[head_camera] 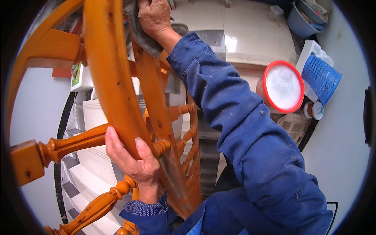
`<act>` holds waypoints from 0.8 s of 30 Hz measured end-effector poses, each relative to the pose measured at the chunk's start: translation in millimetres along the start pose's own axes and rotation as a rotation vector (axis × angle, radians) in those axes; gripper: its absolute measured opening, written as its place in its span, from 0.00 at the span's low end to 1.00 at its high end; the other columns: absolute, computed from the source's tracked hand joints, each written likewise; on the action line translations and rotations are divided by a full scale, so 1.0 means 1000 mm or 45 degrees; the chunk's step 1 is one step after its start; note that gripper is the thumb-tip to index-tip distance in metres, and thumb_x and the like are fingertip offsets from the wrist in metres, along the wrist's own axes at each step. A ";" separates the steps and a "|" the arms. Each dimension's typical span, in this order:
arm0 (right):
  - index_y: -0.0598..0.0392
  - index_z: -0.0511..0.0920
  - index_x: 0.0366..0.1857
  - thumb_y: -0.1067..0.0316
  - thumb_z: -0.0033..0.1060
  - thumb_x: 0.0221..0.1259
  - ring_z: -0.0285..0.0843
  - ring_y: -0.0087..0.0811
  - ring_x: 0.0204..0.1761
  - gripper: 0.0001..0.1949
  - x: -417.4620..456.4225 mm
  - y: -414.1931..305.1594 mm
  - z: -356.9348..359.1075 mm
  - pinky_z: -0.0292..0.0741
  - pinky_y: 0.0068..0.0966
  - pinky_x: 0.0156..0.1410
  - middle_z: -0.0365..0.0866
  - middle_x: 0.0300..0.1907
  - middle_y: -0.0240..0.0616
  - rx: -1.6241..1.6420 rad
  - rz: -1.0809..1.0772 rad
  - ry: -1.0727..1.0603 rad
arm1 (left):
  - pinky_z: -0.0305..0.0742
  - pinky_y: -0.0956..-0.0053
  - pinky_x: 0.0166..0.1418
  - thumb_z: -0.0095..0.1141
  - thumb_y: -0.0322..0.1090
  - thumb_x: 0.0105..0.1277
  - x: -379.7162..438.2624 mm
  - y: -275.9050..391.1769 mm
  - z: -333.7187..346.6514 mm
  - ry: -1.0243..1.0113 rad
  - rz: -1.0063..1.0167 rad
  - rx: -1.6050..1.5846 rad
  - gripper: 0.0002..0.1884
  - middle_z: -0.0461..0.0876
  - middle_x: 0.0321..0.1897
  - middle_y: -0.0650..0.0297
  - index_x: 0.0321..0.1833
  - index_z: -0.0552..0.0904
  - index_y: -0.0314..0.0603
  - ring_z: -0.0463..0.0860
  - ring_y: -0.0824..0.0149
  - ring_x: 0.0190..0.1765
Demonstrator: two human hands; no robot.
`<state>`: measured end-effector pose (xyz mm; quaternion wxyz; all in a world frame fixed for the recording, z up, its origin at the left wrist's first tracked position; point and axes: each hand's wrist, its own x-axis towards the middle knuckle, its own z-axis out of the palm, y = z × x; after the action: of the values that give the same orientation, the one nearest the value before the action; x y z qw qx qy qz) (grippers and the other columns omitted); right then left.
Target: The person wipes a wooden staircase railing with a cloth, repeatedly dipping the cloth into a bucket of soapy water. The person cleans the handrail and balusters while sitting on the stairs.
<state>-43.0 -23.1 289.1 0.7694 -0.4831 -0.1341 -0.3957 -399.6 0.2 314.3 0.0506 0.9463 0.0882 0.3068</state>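
Observation:
My left hand (133,160) grips the lower part of a varnished wooden handrail (107,70), its thumb and fingers on either side. At the top of the view, my right hand (155,16) holds a grey cloth (145,39) beside the rail's upper part. The right fingertips are cut off by the frame's edge. Turned wooden balusters (79,142) join the railing below and left of my left hand. A red-rimmed bucket (260,88) stands right of my right forearm, with white suds (283,82) inside.
Pale stair treads (94,179) descend beyond the railing. Along the right wall are a blue perforated basket (321,77), a white foam piece (308,53), a round container (317,110) and a light-blue bucket (299,25) with things inside. A white box (83,77) sits behind the rail.

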 end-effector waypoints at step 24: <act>0.68 0.85 0.51 0.56 0.59 0.77 0.86 0.29 0.42 0.20 -0.186 -0.031 -0.114 0.81 0.31 0.45 0.90 0.45 0.38 0.646 2.076 -0.754 | 0.70 0.56 0.79 0.51 0.41 0.79 0.006 0.001 -0.001 -0.047 -0.007 0.091 0.28 0.70 0.68 0.48 0.79 0.68 0.40 0.73 0.53 0.72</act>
<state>-206.8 -37.1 142.4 0.8285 -0.3263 -0.0260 0.4543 -394.8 1.0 318.7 0.0193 0.9528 0.1005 0.2859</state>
